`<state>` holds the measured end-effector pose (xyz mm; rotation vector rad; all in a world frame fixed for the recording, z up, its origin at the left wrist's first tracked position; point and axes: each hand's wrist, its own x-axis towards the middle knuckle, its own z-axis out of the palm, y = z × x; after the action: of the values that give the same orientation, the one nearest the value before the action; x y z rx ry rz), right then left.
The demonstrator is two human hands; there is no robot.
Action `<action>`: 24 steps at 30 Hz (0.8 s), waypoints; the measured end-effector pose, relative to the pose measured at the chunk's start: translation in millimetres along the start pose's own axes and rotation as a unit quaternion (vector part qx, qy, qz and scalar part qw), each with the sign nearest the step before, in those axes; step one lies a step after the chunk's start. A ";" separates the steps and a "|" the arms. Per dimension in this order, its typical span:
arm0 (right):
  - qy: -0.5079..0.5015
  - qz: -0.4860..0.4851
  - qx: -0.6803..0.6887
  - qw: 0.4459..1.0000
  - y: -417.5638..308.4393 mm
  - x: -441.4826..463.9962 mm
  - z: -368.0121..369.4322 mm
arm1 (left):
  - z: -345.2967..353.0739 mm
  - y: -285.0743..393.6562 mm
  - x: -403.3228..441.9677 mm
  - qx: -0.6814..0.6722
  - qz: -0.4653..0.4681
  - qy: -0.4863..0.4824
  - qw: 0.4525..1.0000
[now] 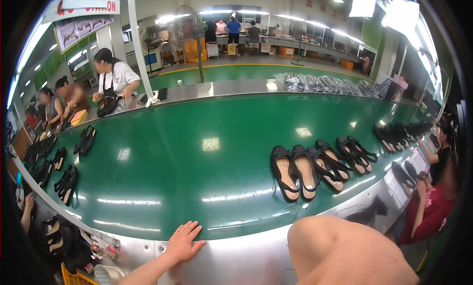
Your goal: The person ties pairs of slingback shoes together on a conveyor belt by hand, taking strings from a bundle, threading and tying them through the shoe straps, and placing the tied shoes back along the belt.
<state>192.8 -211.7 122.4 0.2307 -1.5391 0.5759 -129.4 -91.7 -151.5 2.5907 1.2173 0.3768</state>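
My left hand rests palm down on the metal edge by the green conveyor belt. Its fingers are stretched and slightly apart, and it holds nothing. A bare bent arm fills the lower right, close to the camera; no fingers show on it, so my right hand is out of sight. Beyond that arm, a pair of black slingback flats with beige insoles lies on the belt. More black slingback shoes lie just right of this pair, and another pair lies farther right.
Black shoes also lie at the belt's left end. Bagged items line the far ledge. Across the belt a person in a white shirt handles a black item. At right, a person in red holds shoes. A yellow crate stands lower left.
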 end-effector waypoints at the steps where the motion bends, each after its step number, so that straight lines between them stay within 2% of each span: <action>1: -0.004 0.000 0.003 1.000 0.2 0.9 -0.9 | 0.8 -0.7 -0.3 -0.002 -0.001 0.005 1.000; 10: 0.003 -0.025 0.050 0.998 3.5 -3.8 -0.4 | 0.2 -4.5 -1.2 -0.010 -0.012 -0.016 1.000; 24: 0.011 -0.092 0.316 0.944 79.3 -3.0 12.5 | 6.5 -13.2 -7.8 -0.004 -0.004 -0.020 1.000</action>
<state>143.6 -151.2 103.2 0.8458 -1.2517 0.9067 -141.5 -90.3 -163.0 2.5743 1.2101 0.3264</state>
